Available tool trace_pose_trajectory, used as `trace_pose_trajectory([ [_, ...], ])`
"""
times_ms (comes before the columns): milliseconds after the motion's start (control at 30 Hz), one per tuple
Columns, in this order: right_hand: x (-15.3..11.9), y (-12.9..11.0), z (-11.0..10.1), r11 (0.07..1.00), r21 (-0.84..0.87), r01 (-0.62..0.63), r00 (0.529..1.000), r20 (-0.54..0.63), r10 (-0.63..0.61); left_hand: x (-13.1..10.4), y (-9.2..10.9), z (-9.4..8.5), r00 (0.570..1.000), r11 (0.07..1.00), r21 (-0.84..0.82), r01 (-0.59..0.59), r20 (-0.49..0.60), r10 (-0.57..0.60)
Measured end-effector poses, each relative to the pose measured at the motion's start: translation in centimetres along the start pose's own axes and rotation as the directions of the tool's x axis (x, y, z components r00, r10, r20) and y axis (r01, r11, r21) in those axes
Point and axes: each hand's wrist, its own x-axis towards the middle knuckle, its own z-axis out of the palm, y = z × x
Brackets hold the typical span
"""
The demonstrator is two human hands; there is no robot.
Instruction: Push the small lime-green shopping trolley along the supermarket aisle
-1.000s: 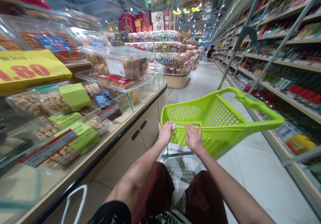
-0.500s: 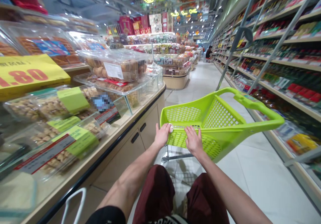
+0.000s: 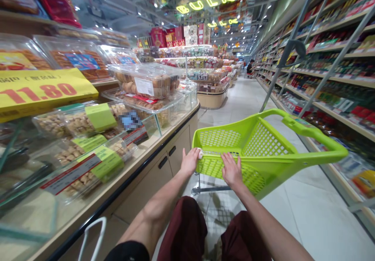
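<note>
A bright green shopping cart [image 3: 272,157] stands in front of me, its handle toward the right. My left hand [image 3: 190,161] is at the cart's left corner, fingers closed around a small white wad [image 3: 200,153], perhaps tissue or cloth, against the rim. Farther right along the near rim, my right hand [image 3: 232,169] rests with its fingers over the edge and the thumb raised apart; nothing shows in it. The cart's basket shows no goods.
At left is a counter [image 3: 175,130] with packed snacks [image 3: 145,81] and a yellow price sign [image 3: 43,91]. Stocked shelves [image 3: 336,66] and a leaning metal ladder line the right. A person [image 3: 250,69] is far down the aisle.
The view has shifted, so the cart, counter and both hands appear slightly farther right and lower. Both hands keep their places on the cart's rim.
</note>
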Motion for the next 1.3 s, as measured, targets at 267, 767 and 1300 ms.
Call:
trace_pose_trajectory([
  [267,-0.2,0.1,-0.5,0.999,-0.027,0.038,0.999,-0.01,-0.039,1.0,4.4,1.4,0.978,0.976,-0.074,-0.204,-0.054,0.201],
  [767,-0.2,0.3,-0.2,0.999,-0.015,0.051,0.998,-0.028,-0.051,0.4,1.5,0.8,0.998,0.997,-0.055,-0.058,-0.02,0.057],
  [1300,-0.3,0.4,-0.1,0.998,-0.021,0.061,0.995,-0.074,-0.063,0.3,0.2,0.7,0.998,0.995,-0.075,-0.061,0.014,0.062],
])
